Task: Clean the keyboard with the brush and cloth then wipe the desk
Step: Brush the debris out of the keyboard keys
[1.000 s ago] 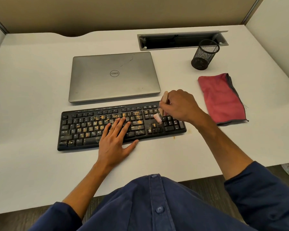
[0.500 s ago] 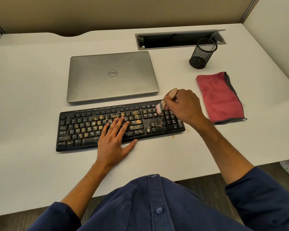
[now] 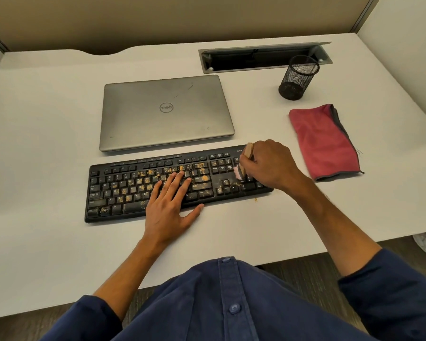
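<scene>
**Keyboard under brush, mid-frame**

Keyboard (image 3: 138, 190): black, lying flat on the white tabletop (image 3: 47, 114) at centre frame; orange-tan crumbs scattered over its middle keys, a few specks on the tabletop just below its right end.

Brush (image 3: 245, 159): wooden handle, pale pink bristles pointing down onto the keys right of centre.

Right hand (image 3: 268, 163): fingers clenched round the brush handle, over the keyboard's right end.

Left hand (image 3: 169, 207): fingers released and straight, lying flat on the middle keys, thumb on the tabletop beside the front edge.

Cloth (image 3: 322, 141): red with dark edging, folded, right of the keyboard and apart from it.

Laptop (image 3: 166, 112): grey, lid closed, directly above the keyboard.

Mesh cup (image 3: 296, 78): black, upright, upper right, above the cloth.

Cable tray (image 3: 263, 57): recessed slot with raised flap, top of frame, behind the cup.
</scene>
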Demonstrator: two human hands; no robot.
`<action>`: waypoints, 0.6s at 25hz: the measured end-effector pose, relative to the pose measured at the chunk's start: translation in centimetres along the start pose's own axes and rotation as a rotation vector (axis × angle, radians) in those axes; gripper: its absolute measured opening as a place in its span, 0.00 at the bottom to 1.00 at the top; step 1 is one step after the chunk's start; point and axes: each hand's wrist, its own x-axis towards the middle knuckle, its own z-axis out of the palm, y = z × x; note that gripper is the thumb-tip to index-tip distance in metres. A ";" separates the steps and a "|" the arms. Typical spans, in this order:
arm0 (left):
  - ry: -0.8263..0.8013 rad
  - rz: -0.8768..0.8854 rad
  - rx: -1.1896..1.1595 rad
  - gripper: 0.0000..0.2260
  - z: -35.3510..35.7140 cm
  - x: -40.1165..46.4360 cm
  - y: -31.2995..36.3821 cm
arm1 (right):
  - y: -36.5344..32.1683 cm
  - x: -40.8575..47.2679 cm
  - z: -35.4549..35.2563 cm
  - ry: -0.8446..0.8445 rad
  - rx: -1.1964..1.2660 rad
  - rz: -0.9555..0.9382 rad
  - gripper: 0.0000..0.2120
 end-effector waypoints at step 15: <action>0.000 0.001 -0.003 0.32 0.1 -0.1 -0.1 | 0.2 -1.0 -0.2 -0.076 0.102 -0.049 0.16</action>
